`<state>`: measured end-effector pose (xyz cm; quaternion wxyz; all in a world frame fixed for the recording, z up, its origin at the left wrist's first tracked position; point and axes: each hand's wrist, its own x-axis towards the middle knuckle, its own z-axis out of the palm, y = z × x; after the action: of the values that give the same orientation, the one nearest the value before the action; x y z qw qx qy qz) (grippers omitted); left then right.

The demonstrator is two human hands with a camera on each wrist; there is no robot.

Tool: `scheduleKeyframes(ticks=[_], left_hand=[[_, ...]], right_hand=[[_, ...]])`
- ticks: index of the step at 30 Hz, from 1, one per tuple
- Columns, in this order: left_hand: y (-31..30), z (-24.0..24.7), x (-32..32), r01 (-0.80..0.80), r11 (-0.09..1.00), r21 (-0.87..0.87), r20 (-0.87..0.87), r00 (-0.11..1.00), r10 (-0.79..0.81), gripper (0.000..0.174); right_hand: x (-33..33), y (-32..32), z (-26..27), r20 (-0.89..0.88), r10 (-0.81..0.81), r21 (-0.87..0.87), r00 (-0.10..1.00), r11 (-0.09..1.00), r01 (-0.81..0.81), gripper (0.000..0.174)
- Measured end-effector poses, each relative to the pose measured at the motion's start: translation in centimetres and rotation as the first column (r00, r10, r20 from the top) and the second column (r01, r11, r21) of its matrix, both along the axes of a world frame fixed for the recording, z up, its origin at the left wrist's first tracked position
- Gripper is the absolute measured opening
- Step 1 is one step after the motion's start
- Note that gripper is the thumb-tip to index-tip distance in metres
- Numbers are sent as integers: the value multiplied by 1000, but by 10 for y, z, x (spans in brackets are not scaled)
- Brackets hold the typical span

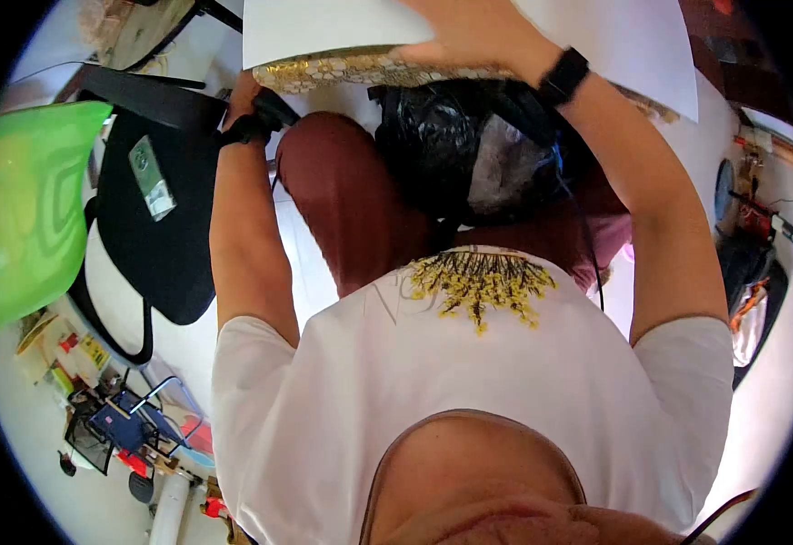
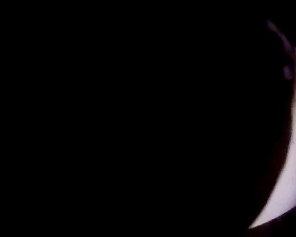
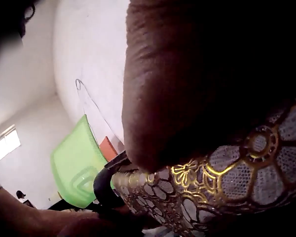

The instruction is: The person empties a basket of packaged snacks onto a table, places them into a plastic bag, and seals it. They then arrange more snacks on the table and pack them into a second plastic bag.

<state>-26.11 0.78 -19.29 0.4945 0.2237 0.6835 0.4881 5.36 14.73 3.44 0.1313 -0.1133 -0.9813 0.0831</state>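
Note:
My right hand [image 1: 478, 36] lies over the near edge of the white table [image 1: 324, 27], its thumb extended along the patterned border and the other fingers cut off at the top. Gold floral tablecloth trim [image 1: 333, 71] hangs along this edge; close up in the right wrist view, the gold trim [image 3: 209, 177] runs beneath the darkly shadowed right hand [image 3: 158, 94]. At the table's left corner, my left hand [image 1: 244, 95] reaches beside a black chair armrest [image 1: 155, 98]. Its fingers are mostly hidden, and I cannot tell what they hold. The left wrist view is almost wholly black.
Black plastic bags [image 1: 433, 127] sit between my knees under the table edge. To my left stands a black chair seat [image 1: 155, 245] with a clear packet [image 1: 151, 177] on it and a green chair back [image 1: 37, 209]. A dark cable [image 1: 583, 218] hangs near my right thigh.

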Motion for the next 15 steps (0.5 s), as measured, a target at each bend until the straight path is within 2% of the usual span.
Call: scheduleKeyframes(ticks=[4,5,6,8,9,10,11,12,13,14,15], left_hand=[[-1,-19,-43,81,978,-194,-335,931,-144,34],[-4,23,-12,-3,921,-390,-303,945,-126,35],[-10,53,20,-160,929,-335,-210,973,91,32],[-19,-18,-21,-42,979,-201,-263,965,-12,38],[-26,6,6,-109,980,-164,-213,974,73,43],[-34,31,36,-183,975,-129,-153,975,163,49],[-40,-7,7,-145,933,-328,-333,943,30,58],[-49,-3,22,-177,887,-426,-526,846,-83,62],[-62,-16,18,-162,905,-394,-447,894,-35,60],[-76,-14,26,-167,921,-353,-361,932,31,57],[-89,-12,34,-180,932,-314,-270,958,94,55]], right_hand=[[6,20,-10,-61,22,-20,998,1000,-23,80],[9,18,-7,-49,16,-1,999,1000,-17,80],[13,12,-6,-154,21,49,988,999,-14,74],[16,2,-19,-342,56,136,938,991,-9,61],[25,-13,-23,-437,194,209,878,972,-110,44],[40,-38,-15,-436,282,231,855,953,-197,32],[55,-57,-19,-319,325,168,890,944,-284,22],[71,-70,-27,-120,319,76,940,947,-312,17],[85,-78,-46,-110,280,10,954,960,-281,16],[97,-80,-57,62,217,-107,974,972,-209,24],[112,-82,-79,6,125,-53,992,991,-125,29]])
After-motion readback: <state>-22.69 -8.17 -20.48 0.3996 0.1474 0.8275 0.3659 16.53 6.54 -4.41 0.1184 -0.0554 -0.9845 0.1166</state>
